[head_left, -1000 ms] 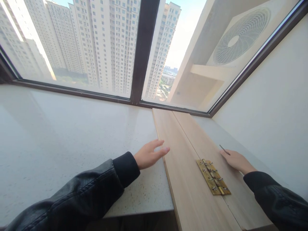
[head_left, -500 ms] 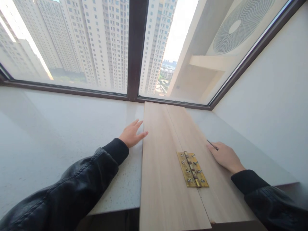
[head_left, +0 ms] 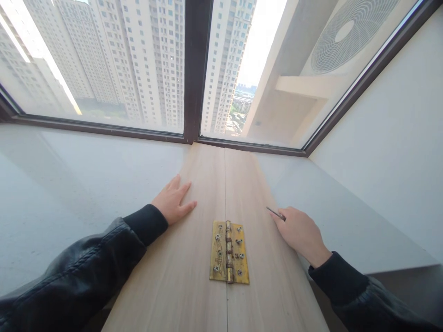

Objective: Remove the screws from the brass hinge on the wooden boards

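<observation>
Two pale wooden boards lie side by side on the white sill, the left board (head_left: pixel 180 272) and the right board (head_left: pixel 273 272), with a thin seam between them. A brass hinge (head_left: pixel 229 252) spans the seam, with several screws in its leaves. My left hand (head_left: pixel 173 200) rests at the outer edge of the left board, fingers spread, holding nothing. At the right board's outer edge, my right hand (head_left: pixel 299 233) is closed around a thin dark metal tool (head_left: pixel 276 213), whose tip points left; most of the tool is hidden in the hand.
The white sill (head_left: pixel 86 184) extends to both sides of the boards. A dark window frame (head_left: pixel 197 69) stands behind their far ends. A white wall (head_left: pixel 391 138) rises at the right. Tall buildings and a fan unit (head_left: pixel 342 32) show outside the glass.
The boards and hinge have shifted left and straightened in view, and the seam now runs nearly vertical. Both hands have moved left with them. My right hand still holds the thin tool.
</observation>
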Demonstrator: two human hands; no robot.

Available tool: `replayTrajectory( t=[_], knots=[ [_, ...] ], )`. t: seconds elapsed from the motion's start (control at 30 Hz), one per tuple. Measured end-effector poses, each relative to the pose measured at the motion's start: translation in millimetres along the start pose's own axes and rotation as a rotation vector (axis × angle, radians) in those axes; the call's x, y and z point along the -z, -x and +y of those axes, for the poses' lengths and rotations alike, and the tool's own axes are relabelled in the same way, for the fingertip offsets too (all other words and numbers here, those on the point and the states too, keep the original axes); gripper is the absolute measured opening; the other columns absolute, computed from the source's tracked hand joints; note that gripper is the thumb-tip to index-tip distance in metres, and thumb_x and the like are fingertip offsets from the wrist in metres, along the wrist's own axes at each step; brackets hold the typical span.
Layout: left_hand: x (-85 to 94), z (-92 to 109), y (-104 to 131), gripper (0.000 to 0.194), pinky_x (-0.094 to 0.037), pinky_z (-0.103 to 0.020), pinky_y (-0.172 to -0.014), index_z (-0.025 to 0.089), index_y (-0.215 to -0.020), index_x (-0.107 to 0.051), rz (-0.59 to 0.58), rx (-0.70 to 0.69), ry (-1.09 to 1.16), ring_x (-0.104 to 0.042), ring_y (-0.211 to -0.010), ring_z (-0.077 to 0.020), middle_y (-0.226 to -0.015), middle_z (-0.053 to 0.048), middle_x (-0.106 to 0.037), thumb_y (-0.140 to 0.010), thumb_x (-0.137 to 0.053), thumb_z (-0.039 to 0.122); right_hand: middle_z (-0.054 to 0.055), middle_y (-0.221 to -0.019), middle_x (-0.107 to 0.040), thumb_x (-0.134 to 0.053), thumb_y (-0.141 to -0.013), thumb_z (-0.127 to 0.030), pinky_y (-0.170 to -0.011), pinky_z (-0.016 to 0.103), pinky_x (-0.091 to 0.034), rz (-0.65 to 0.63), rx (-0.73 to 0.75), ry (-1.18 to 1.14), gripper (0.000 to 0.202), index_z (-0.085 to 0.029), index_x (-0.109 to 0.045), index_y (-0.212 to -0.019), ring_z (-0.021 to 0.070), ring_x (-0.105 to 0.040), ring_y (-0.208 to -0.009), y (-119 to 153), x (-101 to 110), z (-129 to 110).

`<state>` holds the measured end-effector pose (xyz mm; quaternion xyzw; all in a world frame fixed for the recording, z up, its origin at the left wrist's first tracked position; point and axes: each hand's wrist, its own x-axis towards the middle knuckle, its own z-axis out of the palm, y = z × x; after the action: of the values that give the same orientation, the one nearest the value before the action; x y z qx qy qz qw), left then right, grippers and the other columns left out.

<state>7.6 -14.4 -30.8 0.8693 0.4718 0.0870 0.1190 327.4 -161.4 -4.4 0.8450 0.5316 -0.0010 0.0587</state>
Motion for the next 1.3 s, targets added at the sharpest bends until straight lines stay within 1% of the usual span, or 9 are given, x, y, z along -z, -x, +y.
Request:
replayTrajectory(
  t=[0.13,0.2,0.3,0.4,0.77,0.97,1.07,1.17,1.3],
  knots=[
    [-9.7,8,20,0.076,-0.022,-0.046,-0.117,0.004,-0.143,-0.04,0.03,0.062,0.075,-0.019,-0.144,-0.0368,-0.153,-0.029,-0.02,-0.084,-0.044,0.052,0.004,-0.087,-0.058,-0.041,-0.099,-0.041,-0.072,0.033,-0.045,0.011,0.014,-0.028,0.034,-0.015,-0.057,-0.084,0.0162,-0.055,-0.08,6,0,-2],
    [-17.5,8,33,0.077,-0.024,-0.047,-0.116,0.004,-0.142,-0.042,0.103,0.086,0.095,-0.02,-0.144,-0.0362,-0.153,-0.028,-0.022,-0.083,-0.043,0.054,0.004,-0.086,-0.057,-0.038,-0.099,-0.039,-0.069,0.033,-0.04,0.007,0.033,-0.047,0.035,-0.017,-0.056,-0.079,0.0183,-0.055,-0.081,5,-1,-1],
    [-29.3,3,50,0.075,-0.026,-0.05,-0.115,0.007,-0.141,-0.043,0.21,0.067,0.102,-0.021,-0.144,-0.0353,-0.153,-0.026,-0.023,-0.086,-0.036,0.058,0.005,-0.085,-0.057,-0.038,-0.097,-0.039,-0.067,0.032,-0.035,0.002,0.071,-0.076,0.034,-0.018,-0.054,-0.076,0.02,-0.055,-0.082,3,-2,-1],
    [-34.8,-7,55,0.076,-0.028,-0.051,-0.114,0.009,-0.142,-0.042,0.23,0.072,0.099,-0.024,-0.143,-0.0352,-0.153,-0.025,-0.025,-0.087,-0.035,0.06,0.005,-0.082,-0.056,-0.04,-0.097,-0.038,-0.066,0.032,-0.032,-0.001,0.111,-0.094,0.033,-0.018,-0.051,-0.073,0.0194,-0.054,-0.078,0,-2,-5],
    [-19.6,-45,40,0.082,-0.027,-0.05,-0.115,0.009,-0.144,-0.038,0.222,0.141,0.104,-0.025,-0.144,-0.032,-0.154,-0.023,-0.026,-0.083,-0.039,0.062,0.004,-0.082,-0.055,-0.041,-0.095,-0.034,-0.064,0.029,-0.029,0.035,0.173,-0.169,0.028,-0.018,-0.047,-0.074,0.0175,-0.051,-0.074,-13,2,-40],
    [-4.8,-50,34,0.085,-0.025,-0.048,-0.117,0.005,-0.143,-0.04,0.192,0.197,0.133,-0.025,-0.144,-0.0317,-0.154,-0.024,-0.026,-0.078,-0.044,0.061,0.007,-0.08,-0.056,-0.043,-0.094,-0.036,-0.062,0.029,-0.028,0.028,0.185,-0.184,0.031,-0.016,-0.049,-0.07,0.0183,-0.05,-0.072,-26,4,-49],
    [-3.4,-51,30,0.084,-0.026,-0.049,-0.116,0.005,-0.143,-0.039,0.195,0.189,0.139,-0.026,-0.143,-0.0323,-0.153,-0.024,-0.027,-0.078,-0.046,0.059,0.007,-0.072,-0.057,-0.05,-0.089,-0.04,-0.058,0.03,-0.026,-0.015,0.2,-0.211,0.035,-0.016,-0.055,-0.063,0.0189,-0.05,-0.068,-35,18,-46],
    [-7.9,-56,22,0.081,-0.027,-0.05,-0.115,0.005,-0.142,-0.039,0.237,0.157,0.11,-0.027,-0.142,-0.0335,-0.151,-0.026,-0.03,-0.082,-0.045,0.057,0.006,-0.063,-0.054,-0.061,-0.082,-0.046,-0.057,0.03,-0.028,-0.024,0.198,-0.283,0.038,-0.016,-0.061,-0.06,0.0187,-0.048,-0.063,-47,47,-58],
    [-14.1,-64,14,0.08,-0.025,-0.054,-0.114,0.003,-0.143,-0.036,0.217,0.138,0.058,-0.02,-0.144,-0.0382,-0.152,-0.029,-0.024,-0.084,-0.044,0.056,0.002,-0.083,-0.059,-0.061,-0.088,-0.038,-0.072,0.031,-0.045,0.018,0.286,-0.537,0.024,-0.015,-0.062,-0.095,0.0146,-0.054,-0.074,-61,80,-110]
  ],
)
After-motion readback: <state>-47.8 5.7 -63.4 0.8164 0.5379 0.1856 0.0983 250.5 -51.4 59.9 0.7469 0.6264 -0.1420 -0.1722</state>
